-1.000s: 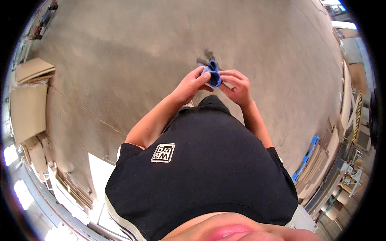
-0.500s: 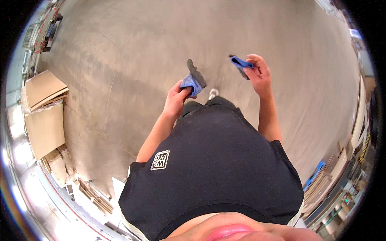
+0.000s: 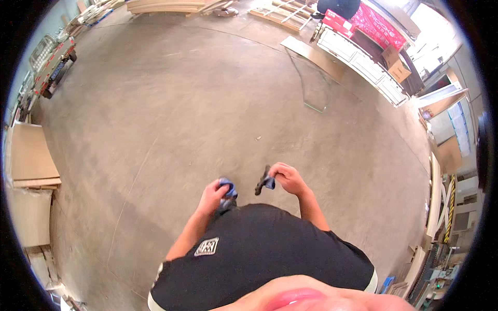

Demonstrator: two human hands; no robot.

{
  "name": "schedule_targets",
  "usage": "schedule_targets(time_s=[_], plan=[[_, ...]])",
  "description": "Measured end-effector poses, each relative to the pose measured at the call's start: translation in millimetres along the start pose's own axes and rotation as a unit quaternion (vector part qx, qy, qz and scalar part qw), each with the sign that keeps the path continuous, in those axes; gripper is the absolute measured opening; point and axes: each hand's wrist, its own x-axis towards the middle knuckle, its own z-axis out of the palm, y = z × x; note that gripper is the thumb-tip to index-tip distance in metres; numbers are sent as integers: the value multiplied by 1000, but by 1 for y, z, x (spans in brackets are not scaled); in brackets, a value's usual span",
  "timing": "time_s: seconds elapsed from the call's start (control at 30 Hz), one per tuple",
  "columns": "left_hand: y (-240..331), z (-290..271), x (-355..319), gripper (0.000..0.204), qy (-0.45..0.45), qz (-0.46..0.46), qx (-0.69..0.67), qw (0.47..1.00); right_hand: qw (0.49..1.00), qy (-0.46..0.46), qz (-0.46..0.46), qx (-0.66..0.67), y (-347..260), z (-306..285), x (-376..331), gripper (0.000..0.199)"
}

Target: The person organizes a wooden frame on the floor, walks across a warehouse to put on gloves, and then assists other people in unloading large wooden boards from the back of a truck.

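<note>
My left hand (image 3: 213,194) is closed around a bunched blue and dark glove (image 3: 227,188) in front of my waist. My right hand (image 3: 288,178) pinches a second blue and dark grey glove (image 3: 263,182) by its cuff, and its fingers hang down to the left. The two hands are a short way apart above a bare concrete floor (image 3: 181,114). My black shirt with a small white patch (image 3: 207,246) fills the lower part of the view.
Flat wooden boards (image 3: 31,160) are stacked at the left edge. A small truck (image 3: 49,59) stands at the far left. White framed panels (image 3: 358,57) and a glass sheet (image 3: 314,85) lie at the upper right. Timber and boards line the right edge.
The gloves were together in both hands a second ago, then parted, one in each hand. My view has swung round, and the hands have drawn closer again.
</note>
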Motion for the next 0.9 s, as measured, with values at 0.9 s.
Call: schedule_targets(time_s=[0.9], plan=[[444,57,831,25,-210,-27,-34,977,968,77,158,176,251,-315,802,25]])
